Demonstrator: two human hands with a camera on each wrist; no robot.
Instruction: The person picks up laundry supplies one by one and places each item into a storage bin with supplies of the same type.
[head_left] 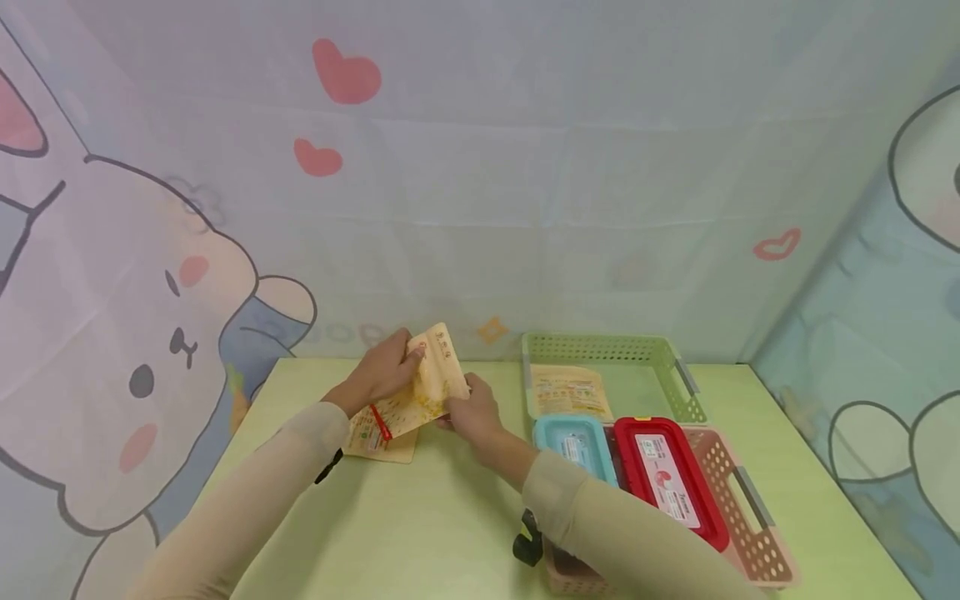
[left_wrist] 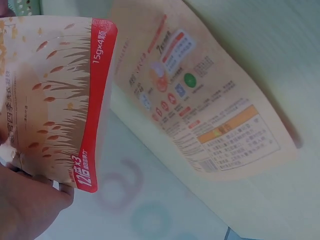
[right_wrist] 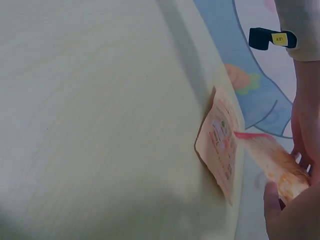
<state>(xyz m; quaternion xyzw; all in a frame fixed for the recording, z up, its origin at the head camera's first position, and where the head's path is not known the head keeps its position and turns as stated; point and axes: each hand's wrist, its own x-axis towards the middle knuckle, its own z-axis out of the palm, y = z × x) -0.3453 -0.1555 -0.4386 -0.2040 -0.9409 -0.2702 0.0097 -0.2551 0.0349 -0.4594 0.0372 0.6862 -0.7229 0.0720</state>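
Observation:
Both hands hold a cream laundry-pod pouch (head_left: 435, 379) with a red edge strip and plant print, tilted above the table. My left hand (head_left: 384, 372) grips its upper left side, thumb across the front. My right hand (head_left: 476, 412) pinches the lower right edge. The left wrist view shows the pouch (left_wrist: 52, 100) close up, its red strip facing out. Beneath it a second cream pouch (head_left: 397, 450) lies flat on the table, partly hidden in the head view; its printed panel (left_wrist: 185, 100) shows in the left wrist view.
A green basket (head_left: 660, 367) at the back right contains another cream pouch (head_left: 572, 392). In front stands a pink basket (head_left: 776, 567) with a light blue box (head_left: 577, 429) and a red-rimmed box (head_left: 708, 517); my right forearm extends over its near part. A printed curtain (head_left: 465, 192) hangs behind the table.

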